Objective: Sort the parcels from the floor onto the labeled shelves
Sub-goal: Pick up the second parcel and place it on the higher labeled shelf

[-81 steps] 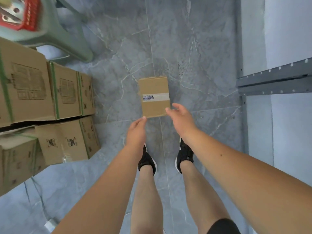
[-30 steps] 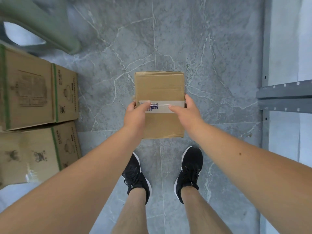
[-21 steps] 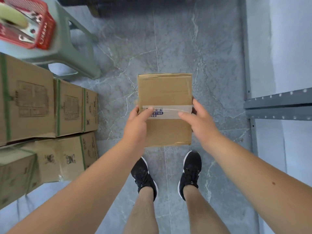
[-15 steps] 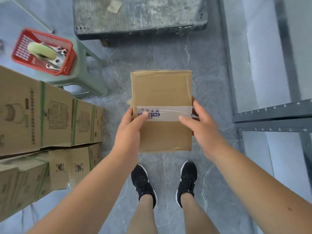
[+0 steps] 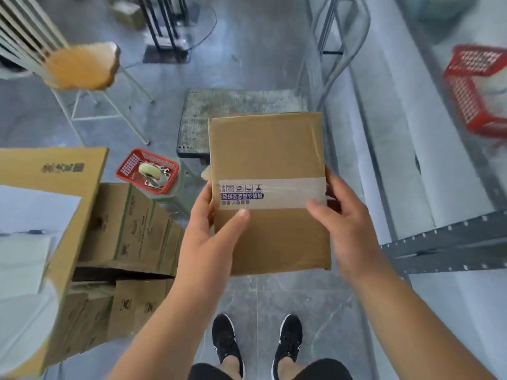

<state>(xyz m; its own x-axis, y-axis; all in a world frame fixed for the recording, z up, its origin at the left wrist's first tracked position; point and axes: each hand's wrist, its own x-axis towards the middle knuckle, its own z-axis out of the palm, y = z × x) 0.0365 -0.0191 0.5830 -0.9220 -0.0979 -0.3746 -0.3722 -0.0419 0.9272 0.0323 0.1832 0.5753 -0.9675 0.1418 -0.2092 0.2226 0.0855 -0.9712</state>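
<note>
Grey marbled tile floor (image 5: 315, 297); orange-seated stool (image 5: 79, 67) left, metal shelving (image 5: 444, 248) right.

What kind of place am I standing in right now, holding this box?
Most likely a small stockroom or parcel-sorting room. Stacked cardboard cartons line the left, grey metal shelving stands on the right, and a red basket holds a tape roll for sealing boxes like the taped parcel.

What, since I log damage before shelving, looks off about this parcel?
The parcel is held between left hand and right hand with the print on its tape band upside down to the camera. A pale scrap juts from its left edge. No crushing shows.
</note>
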